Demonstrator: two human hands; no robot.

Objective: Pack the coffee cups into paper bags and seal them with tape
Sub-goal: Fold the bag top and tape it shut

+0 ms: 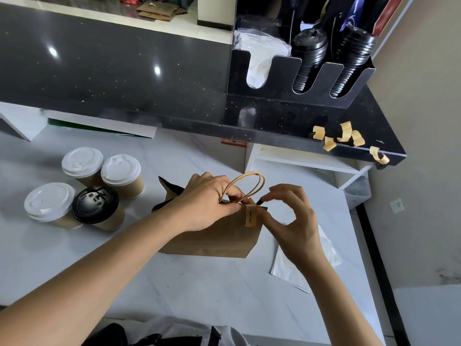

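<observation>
A brown paper bag (pixel 214 239) with twisted paper handles (pixel 245 182) stands on the white counter (pixel 174 283). My left hand (pixel 207 203) pinches the bag's top edge together below the handles. A strip of tan tape (pixel 251 216) lies over the folded top, and my right hand (pixel 294 221) presses on it with thumb and forefinger. Several lidded paper coffee cups stand to the left: three with white lids (pixel 82 162) (pixel 121 171) (pixel 48 202) and one with a black lid (pixel 96 204). The bag's inside is hidden.
A black raised counter (pixel 112 76) runs behind, carrying a black organiser (pixel 287 88) with stacked black lids. Several curled tape pieces (pixel 345 136) stick along its front edge at right. White paper bags (pixel 294 268) lie flat under my right wrist.
</observation>
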